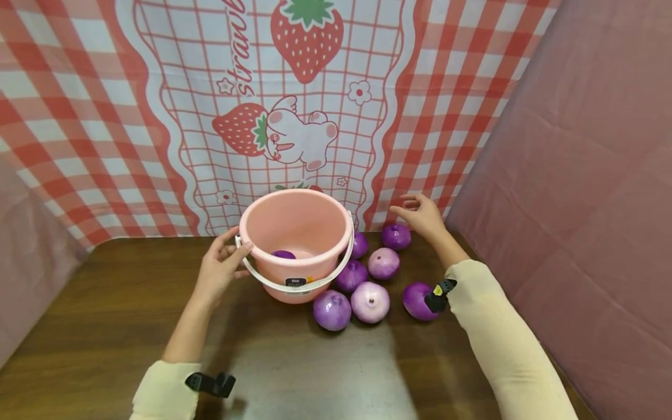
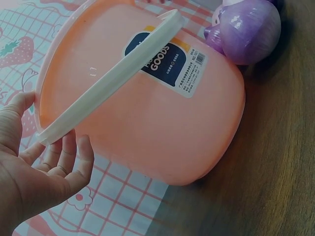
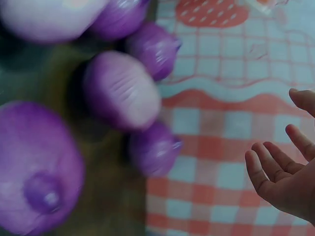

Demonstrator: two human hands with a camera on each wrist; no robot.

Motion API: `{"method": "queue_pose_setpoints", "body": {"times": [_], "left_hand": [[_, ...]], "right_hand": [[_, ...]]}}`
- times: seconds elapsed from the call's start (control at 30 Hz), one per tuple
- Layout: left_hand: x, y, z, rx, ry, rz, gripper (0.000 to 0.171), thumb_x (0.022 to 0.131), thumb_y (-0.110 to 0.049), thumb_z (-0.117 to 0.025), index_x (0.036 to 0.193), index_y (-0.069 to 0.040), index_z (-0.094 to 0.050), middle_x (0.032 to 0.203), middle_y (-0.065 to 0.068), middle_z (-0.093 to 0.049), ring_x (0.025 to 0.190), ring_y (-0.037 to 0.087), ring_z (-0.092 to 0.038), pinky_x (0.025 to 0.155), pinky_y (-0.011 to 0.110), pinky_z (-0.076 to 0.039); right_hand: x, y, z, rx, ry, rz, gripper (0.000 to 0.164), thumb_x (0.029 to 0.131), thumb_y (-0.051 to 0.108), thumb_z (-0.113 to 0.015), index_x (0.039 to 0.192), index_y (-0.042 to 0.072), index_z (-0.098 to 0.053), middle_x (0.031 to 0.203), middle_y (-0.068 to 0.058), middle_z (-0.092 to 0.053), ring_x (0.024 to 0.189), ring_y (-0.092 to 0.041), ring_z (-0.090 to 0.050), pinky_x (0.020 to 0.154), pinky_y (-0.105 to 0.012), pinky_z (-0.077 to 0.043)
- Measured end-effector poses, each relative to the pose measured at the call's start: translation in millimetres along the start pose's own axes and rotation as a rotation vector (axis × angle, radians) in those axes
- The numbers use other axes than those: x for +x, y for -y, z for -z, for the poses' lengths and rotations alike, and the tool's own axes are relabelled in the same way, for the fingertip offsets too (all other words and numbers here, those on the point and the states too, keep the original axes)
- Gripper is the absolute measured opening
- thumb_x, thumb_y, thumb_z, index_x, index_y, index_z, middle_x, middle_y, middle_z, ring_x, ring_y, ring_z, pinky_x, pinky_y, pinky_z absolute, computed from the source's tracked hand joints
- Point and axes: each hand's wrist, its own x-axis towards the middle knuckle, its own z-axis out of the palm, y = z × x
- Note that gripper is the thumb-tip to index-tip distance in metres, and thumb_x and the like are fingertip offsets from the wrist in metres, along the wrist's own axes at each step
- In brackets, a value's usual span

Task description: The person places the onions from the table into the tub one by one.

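We hold the bucket (image 1: pixel 280 272) by its left rim with our left hand (image 1: pixel 219 267), thumb at the lip. Our right hand (image 1: pixel 422 219) hangs to the bucket's right, fingers loosely bent and apart, holding nothing, near an onion (image 1: pixel 396 237). One onion shows inside the bucket (image 1: pixel 283 254); the others lie on the tabletop (image 1: pixel 121 297) to the bucket's right. The white handle (image 1: pixel 321 283) slants across the bucket's front.

8 visible onions (image 1: pixel 370 304), 1 bucket (image 1: pixel 291 269), 1 handle (image 1: pixel 318 284), 2 hands (image 1: pixel 219 271), 2 sleeves (image 1: pixel 167 388).
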Motion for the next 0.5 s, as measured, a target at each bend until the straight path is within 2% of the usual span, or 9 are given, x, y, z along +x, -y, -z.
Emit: {"method": "queue_pose_setpoints", "body": {"times": [0.2,0.33,0.5], "left_hand": [[-0.9,-2.2,-0.7,0.001,0.0,0.003,0.056,0.093,-0.02,-0.059,0.142,-0.011,-0.036,0.086,-0.011,-0.057,0.07,0.002,-0.06,0.067,0.024,-0.059],[-1.4,-3.2,-1.2,-0.012,0.006,0.009,0.055,0.093,-0.018,-0.058,0.143,-0.011,-0.035,0.086,-0.012,-0.057,0.07,0.002,-0.06,0.067,0.024,-0.059],[-1.6,-3.1,-1.2,-0.017,0.011,0.016,0.055,0.093,-0.018,-0.058,0.143,-0.011,-0.035,0.086,-0.012,-0.056,0.072,0.004,-0.06,0.068,0.025,-0.059]], "right_hand": [[3,-30,-2,-0.069,-0.021,-0.022,0.058,0.086,0.034,-0.066,0.129,0.0,-0.049,0.128,-0.028,-0.051,0.116,-0.039,-0.051,0.097,-0.048,-0.047],[4,-44,-7,-0.139,-0.024,-0.031,0.057,0.087,0.033,-0.064,0.129,-0.002,-0.048,0.128,-0.03,-0.051,0.118,-0.041,-0.049,0.099,-0.05,-0.045],[4,-59,-15,-0.167,-0.029,-0.052,0.056,0.087,0.031,-0.064,0.129,-0.002,-0.047,0.127,-0.03,-0.052,0.117,-0.042,-0.05,0.1,-0.05,-0.044]]}}
